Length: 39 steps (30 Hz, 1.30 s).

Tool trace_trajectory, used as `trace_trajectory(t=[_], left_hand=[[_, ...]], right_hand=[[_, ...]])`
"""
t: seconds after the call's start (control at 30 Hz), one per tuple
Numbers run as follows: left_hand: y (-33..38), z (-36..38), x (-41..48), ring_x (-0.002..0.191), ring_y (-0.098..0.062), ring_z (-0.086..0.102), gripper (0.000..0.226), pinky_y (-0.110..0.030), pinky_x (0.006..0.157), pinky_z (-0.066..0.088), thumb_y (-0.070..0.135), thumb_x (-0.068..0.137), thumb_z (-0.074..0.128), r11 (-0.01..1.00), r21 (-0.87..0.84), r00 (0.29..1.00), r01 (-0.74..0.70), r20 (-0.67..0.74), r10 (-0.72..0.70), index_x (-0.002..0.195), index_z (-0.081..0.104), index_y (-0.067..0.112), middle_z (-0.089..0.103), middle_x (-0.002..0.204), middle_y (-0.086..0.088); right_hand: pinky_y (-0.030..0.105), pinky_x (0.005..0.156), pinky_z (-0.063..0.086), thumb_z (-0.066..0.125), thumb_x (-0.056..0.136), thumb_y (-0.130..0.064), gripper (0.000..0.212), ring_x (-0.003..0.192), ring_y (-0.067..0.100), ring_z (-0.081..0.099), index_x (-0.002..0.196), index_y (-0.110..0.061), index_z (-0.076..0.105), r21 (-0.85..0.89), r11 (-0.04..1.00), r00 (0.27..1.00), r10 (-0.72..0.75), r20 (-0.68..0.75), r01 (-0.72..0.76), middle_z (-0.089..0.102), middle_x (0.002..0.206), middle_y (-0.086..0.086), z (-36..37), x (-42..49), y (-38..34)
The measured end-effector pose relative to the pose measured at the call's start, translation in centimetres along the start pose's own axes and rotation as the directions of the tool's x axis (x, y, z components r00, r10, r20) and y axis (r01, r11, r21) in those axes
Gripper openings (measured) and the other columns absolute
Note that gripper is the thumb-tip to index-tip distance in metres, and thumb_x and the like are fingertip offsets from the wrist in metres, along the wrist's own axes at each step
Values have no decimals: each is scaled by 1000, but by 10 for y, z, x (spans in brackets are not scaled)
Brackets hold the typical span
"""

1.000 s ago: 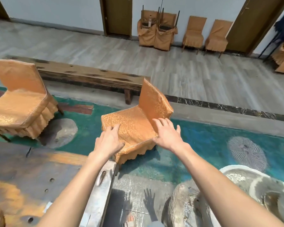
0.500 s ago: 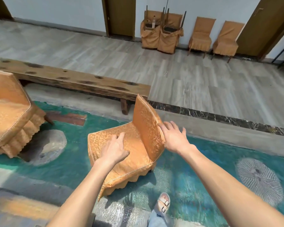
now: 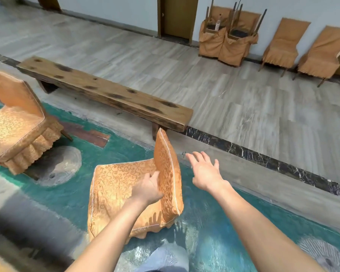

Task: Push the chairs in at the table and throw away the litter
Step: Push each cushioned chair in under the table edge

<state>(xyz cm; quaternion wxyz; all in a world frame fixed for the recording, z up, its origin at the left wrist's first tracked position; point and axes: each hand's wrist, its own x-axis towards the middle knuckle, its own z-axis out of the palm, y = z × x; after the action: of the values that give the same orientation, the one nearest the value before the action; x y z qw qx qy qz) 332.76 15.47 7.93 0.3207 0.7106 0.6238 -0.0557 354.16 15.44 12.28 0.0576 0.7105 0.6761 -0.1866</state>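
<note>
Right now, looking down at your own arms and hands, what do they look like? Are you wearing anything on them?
The left forearm and right forearm are bare as far as the frame shows, with no sleeves in view. The left hand and right hand have no gloves. I see no watch or bracelet at either wrist, and no ring on the fingers that show.

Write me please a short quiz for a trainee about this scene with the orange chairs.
1. True or false: the right hand touches the near orange patterned fabric-covered chair.
2. What stands behind this chair? A: long brown wooden bench. B: metal bin. C: round table.
3. Fill in: the ____ hand touches this chair.
Key: 1 false, it hovers open beside it. 2 A. 3 left hand.
</note>
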Motion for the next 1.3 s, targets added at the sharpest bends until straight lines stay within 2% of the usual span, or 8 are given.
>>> trace_trajectory(t=[0.23, 0.43, 0.63, 0.77, 0.93, 1.03, 1.17, 1.3], left_hand=[[26, 14, 75, 127, -35, 53, 81, -48, 96, 49, 37, 79, 68, 992, -56, 994, 112, 10, -112, 151, 30, 31, 41, 148, -9], [19, 58, 131, 141, -33, 43, 109, -47, 111, 42, 60, 68, 77, 912, -292, 958, 287, 65, -281, 158, 24, 29, 34, 161, -11], [16, 100, 144, 145, -32, 39, 118, -31, 117, 33, 51, 72, 86, 698, -524, 873, 488, 280, -399, 161, 14, 23, 30, 162, -20], [17, 110, 143, 150, -28, 32, 155, -31, 121, 26, 78, 40, 85, 524, -613, 805, 592, 412, -427, 163, 9, 19, 28, 166, -12], [28, 140, 128, 151, -25, 30, 150, -38, 124, 24, 75, 46, 87, 356, -714, 784, 602, 447, -430, 163, 12, 19, 24, 168, -4], [48, 161, 125, 146, -25, 35, 135, -38, 117, 37, 59, 54, 88, 155, -831, 759, 534, 391, -520, 161, 12, 30, 17, 169, -3], [70, 160, 133, 117, -25, 59, 78, -38, 91, 50, 65, 82, 61, 470, -598, 663, 649, 142, -735, 148, 38, 30, 54, 139, -4], [86, 158, 144, 112, -25, 60, 46, -43, 90, 48, 36, 90, 63, 515, -417, 583, 749, 45, -811, 131, 45, 28, 60, 125, 0]], right_hand=[[69, 120, 9, 59, 83, 2, 95, 157, 27, -4, 160, -29, 12, -105, 987, 991, -115, 63, 122, 8, 169, 3, -13, 76, 39], [68, 121, 8, 62, 84, 4, 98, 157, 28, -4, 161, -27, 10, -188, 935, 949, -272, 158, 300, 7, 169, 5, -10, 156, 55], [70, 120, 8, 62, 82, 4, 100, 157, 29, -4, 161, -28, 9, -268, 805, 842, -459, 283, 529, 7, 169, 4, -11, 214, 56], [69, 120, 10, 58, 81, 6, 96, 157, 29, -1, 159, -27, 14, -327, 687, 759, -555, 340, 649, 9, 168, 4, -22, 253, 48], [68, 120, 11, 54, 81, 9, 95, 156, 28, 0, 160, -26, 14, -373, 576, 686, -592, 423, 727, 12, 167, 5, -18, 285, 26], [69, 120, 12, 55, 81, 7, 94, 156, 29, 4, 159, -27, 16, -371, 501, 624, -626, 468, 782, 14, 166, 5, -1, 304, 16], [65, 120, 6, 56, 79, 9, 95, 156, 25, 4, 158, -30, 19, -387, 360, 523, -680, 514, 849, 15, 166, 1, 18, 327, 14], [64, 120, 10, 67, 68, 8, 91, 143, 27, 32, 147, -31, 44, -442, 43, 289, -813, 506, 896, 45, 147, 0, 30, 372, 12]])
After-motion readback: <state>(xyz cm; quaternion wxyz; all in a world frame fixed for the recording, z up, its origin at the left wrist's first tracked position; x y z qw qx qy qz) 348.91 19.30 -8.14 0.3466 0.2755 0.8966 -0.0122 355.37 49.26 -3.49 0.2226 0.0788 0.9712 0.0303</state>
